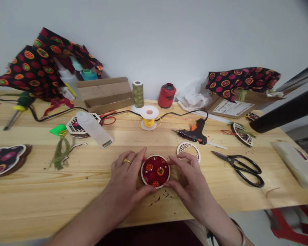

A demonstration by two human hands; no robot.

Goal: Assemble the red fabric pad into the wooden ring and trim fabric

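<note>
A round white-rimmed disc (155, 170) covered with red patterned fabric lies on the wooden table (66, 191) near its front edge. My left hand (125, 174), with a gold ring on one finger, curls around the disc's left side. My right hand (188, 179) presses its fingers against the right side. Both hands grip the disc between thumb and fingers. A second round white lattice disc (188, 150) lies just behind my right hand.
Black scissors (242, 167) lie to the right, a black glue gun (195, 134) behind the discs. A yellow thread spool (149, 118), olive spool (138, 94), red spool (166, 95), a clear bottle (94, 129), cardboard boxes (104, 94) and patterned fabric (38, 65) stand farther back.
</note>
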